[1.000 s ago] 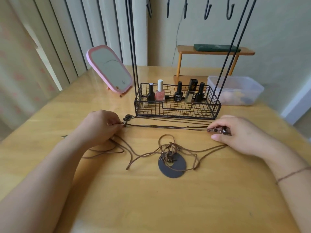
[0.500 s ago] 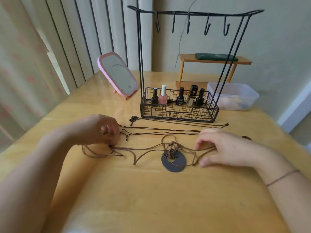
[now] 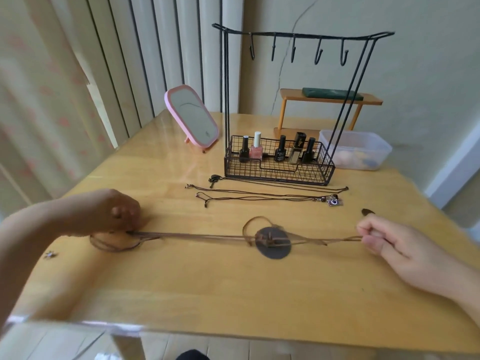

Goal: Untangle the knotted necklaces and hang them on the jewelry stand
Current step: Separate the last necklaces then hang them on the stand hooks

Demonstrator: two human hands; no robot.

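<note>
The left hand point(image 3: 114, 216) is curled, fingertips pinching the brown cord necklace point(image 3: 197, 236) down near the table's left side; a loose loop of the same cord lies under and just beside it. The right hand point(image 3: 384, 240) pinches the cord's other end between thumb and fingers, well over to the right, so the cord runs stretched across the table point(image 3: 233, 289) between them. In the middle of that line a knot with a free loop sits on a dark round pendant point(image 3: 272, 245).

In front of the cord the wood is bare right up to the near edge. A small metal charm point(image 3: 49, 254) lies near the left edge.

Behind the cord, two thin dark necklaces point(image 3: 259, 196) lie laid out straight, ending in a small square charm point(image 3: 333, 201). A dark oval bit point(image 3: 367, 211) lies just beyond the right hand.

Further back stands the jewelry stand point(image 3: 301, 37), its five hooks bare. Its wire basket point(image 3: 278, 175) holds nail polish bottles point(image 3: 255, 150) in a row. A pink mirror point(image 3: 192, 115) stands left of it, a clear plastic box point(image 3: 355, 152) with blurred things inside to the right, and a small wooden shelf point(image 3: 330, 100) behind.
</note>
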